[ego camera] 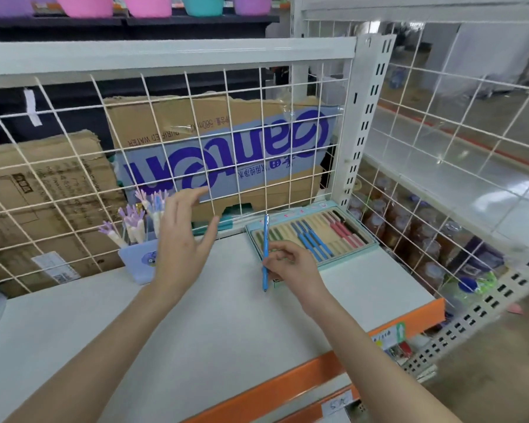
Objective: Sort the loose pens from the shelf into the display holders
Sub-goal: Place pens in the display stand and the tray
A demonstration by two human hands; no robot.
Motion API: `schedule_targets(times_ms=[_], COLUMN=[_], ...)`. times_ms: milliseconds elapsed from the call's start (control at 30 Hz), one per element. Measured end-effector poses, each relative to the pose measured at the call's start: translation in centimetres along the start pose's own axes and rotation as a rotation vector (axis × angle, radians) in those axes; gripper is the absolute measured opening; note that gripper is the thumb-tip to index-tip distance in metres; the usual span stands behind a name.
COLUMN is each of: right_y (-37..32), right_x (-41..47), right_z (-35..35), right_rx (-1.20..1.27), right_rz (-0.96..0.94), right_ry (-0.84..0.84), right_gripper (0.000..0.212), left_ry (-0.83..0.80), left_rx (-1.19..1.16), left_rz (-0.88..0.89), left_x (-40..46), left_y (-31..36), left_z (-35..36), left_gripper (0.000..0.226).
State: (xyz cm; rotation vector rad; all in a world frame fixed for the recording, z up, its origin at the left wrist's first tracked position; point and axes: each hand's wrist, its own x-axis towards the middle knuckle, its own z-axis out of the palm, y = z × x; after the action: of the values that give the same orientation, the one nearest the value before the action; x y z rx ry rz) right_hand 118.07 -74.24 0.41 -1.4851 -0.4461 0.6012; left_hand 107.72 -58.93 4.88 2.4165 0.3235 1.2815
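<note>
With the left hand point(180, 242) open above the shelf point(196, 325) beside the lilac holder point(141, 264), the right hand point(290, 267) pinches an upright blue pen point(266, 251), best laid flat beside the blue pens in the display tray point(345, 261).

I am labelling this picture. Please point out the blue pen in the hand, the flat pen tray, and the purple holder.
blue pen point(265, 239): head view, on its upper barrel.
flat pen tray point(342, 264): head view, on its front rim.
purple holder point(135, 261): head view, on its front wall.
</note>
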Motion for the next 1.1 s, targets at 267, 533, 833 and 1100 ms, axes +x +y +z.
schedule_targets(times_ms=[267,533,833,1100], right_y=[-0.5,0.6,-0.5,1.6], right_x=[-1.6,-0.2,8.0,12.0], right_z=[-4.7,-9.8,-14.0,-15.1], right_rx=[-0.152,-0.189,-0.364,-0.629], right_rz=[-0.013,-0.053,-0.114,-0.136], right_ry=[0.133,0.266,0.216,0.047], right_gripper=[0.023,0.018,0.01,0.015], left_ry=[-0.339,-0.441,-0.339,-0.271], left_rx=[-0.293,-0.214,0.124,0.383], left_rz=[-0.105,-0.082,-0.103,-0.18], left_x=[-0.4,-2.8,-2.3,-3.9], left_y=[2.1,2.6,3.8,6.5], left_z=[8.1,11.8,15.9,19.2], left_gripper=[0.042,0.036,0.058,0.043])
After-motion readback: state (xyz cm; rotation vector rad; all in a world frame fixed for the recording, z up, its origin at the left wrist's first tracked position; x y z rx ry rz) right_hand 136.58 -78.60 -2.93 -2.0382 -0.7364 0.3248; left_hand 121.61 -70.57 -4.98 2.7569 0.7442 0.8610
